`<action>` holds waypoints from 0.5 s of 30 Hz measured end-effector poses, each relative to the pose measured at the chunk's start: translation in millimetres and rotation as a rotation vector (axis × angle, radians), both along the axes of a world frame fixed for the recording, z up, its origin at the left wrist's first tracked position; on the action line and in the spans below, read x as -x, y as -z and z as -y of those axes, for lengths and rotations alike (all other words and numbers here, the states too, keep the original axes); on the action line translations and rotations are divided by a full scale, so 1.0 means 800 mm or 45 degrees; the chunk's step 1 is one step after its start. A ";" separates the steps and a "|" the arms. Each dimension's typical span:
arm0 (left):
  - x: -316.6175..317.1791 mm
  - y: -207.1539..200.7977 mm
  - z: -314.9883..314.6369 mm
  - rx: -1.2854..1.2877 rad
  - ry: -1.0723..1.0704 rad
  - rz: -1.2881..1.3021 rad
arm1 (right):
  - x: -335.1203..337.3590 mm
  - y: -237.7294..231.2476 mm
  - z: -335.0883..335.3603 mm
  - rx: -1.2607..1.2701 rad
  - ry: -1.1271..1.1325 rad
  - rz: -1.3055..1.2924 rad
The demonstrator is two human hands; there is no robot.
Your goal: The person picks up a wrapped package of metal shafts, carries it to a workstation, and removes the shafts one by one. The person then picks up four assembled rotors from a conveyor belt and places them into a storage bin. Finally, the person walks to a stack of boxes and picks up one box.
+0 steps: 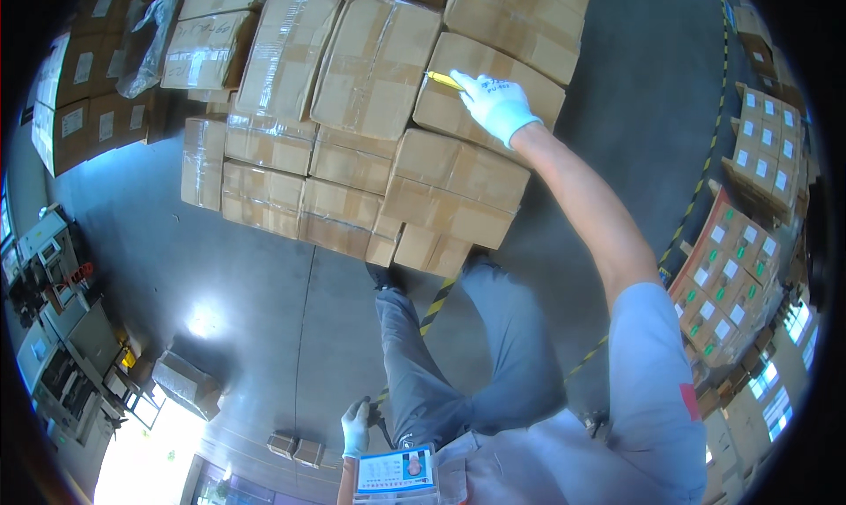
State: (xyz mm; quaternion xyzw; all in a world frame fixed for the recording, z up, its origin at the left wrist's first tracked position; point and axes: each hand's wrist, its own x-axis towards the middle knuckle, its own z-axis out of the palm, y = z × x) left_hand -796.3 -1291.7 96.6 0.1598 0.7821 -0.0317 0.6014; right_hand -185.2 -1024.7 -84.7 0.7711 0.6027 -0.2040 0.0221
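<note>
My right hand, in a white glove, is stretched out over the stacked cartons and closed around a slim yellow utility knife. The knife's thin tip points left, over the edge between a top carton and the carton beneath my hand. Clear tape runs along the seams of these brown cartons. Down by my waist, my left hand hangs in a white glove with grey fingertips, its fingers loosely bent and slightly apart. A dark, narrow thing lies right beside it; whether the hand touches it I cannot tell.
My feet stand close to the stack's near carton. More cartons stand at far left, with crumpled plastic wrap beside them. Loaded pallets line the right, past a yellow-black floor stripe. Machines and a box are at left.
</note>
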 end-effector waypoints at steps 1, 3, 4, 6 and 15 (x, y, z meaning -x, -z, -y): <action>0.001 0.004 0.004 -0.003 -0.006 -0.004 | 0.001 -0.001 -0.004 0.014 -0.008 -0.002; -0.003 0.011 0.006 0.016 -0.001 0.005 | 0.003 -0.002 -0.008 0.028 -0.018 -0.004; -0.006 0.012 0.004 0.025 -0.008 0.018 | 0.003 -0.001 -0.009 0.038 -0.053 0.036; -0.022 0.012 -0.003 -0.009 -0.002 0.043 | -0.003 -0.002 -0.003 0.054 -0.085 0.080; -0.030 0.009 -0.008 -0.049 0.000 0.053 | -0.045 -0.012 0.053 0.103 -0.181 0.108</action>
